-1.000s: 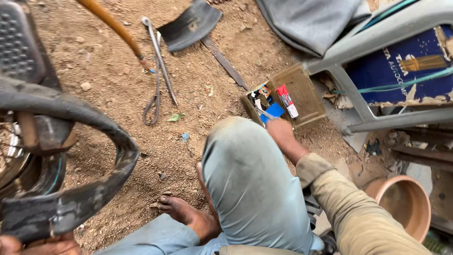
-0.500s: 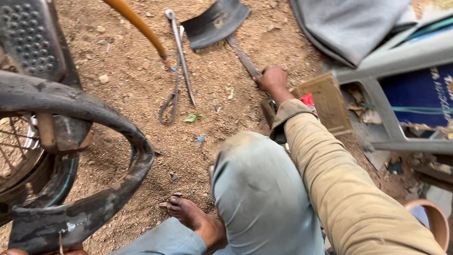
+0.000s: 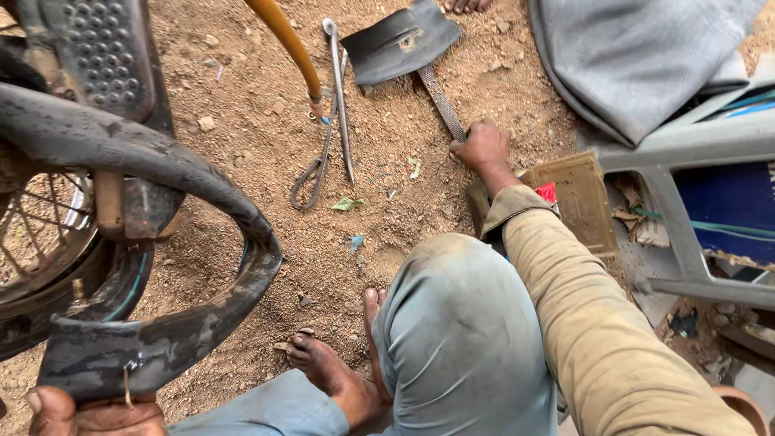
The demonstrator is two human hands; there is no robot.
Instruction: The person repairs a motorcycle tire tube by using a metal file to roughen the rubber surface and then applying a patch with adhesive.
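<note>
Right hand (image 3: 484, 149) grips metal file (image 3: 442, 101) — rubber patch (image 3: 400, 44) at its tip.

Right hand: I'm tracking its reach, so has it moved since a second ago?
Yes. The right hand left the small cardboard box and went forward to the metal file lying on the dirt, closing on its near end.
</note>
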